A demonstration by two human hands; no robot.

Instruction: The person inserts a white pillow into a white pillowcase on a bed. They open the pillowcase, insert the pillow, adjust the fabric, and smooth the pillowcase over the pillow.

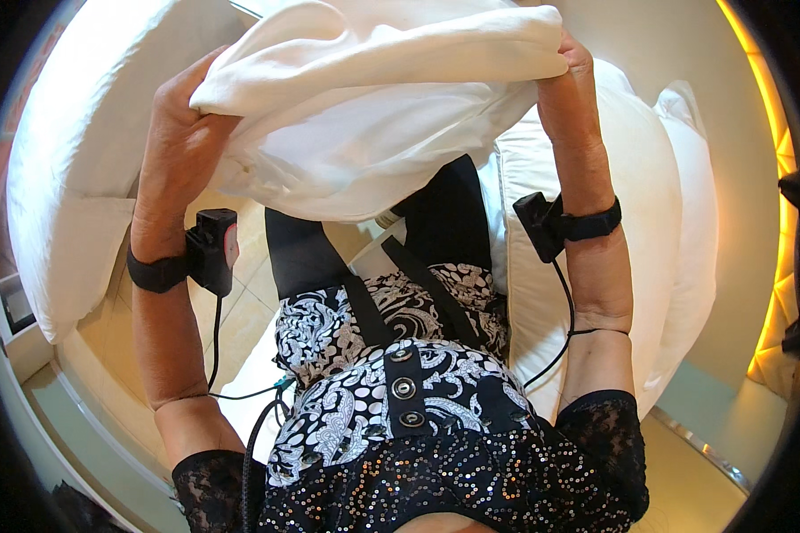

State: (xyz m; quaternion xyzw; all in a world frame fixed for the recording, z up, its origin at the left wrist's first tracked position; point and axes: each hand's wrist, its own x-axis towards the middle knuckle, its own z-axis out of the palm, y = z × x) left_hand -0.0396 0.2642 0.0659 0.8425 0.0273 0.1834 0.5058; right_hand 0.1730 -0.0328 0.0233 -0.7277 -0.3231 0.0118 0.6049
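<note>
A white pillow in a loose white pillowcase [373, 98] is held up in front of my chest, high in the view. My left hand [182, 133] grips its left end, fingers wrapped into the fabric. My right hand [571, 75] pinches the top right corner of the pillowcase. The cloth sags and folds between the two hands. Each wrist carries a black strap with a small black device and a cable running down my forearm.
A white bed [71, 178] curves along the left. Two white pillows [676, 204] lie stacked at the right beside a wall with a glowing yellow light strip [778, 151]. Beige tiled floor [240, 311] shows below the pillow. A small white shelf [13, 320] sits far left.
</note>
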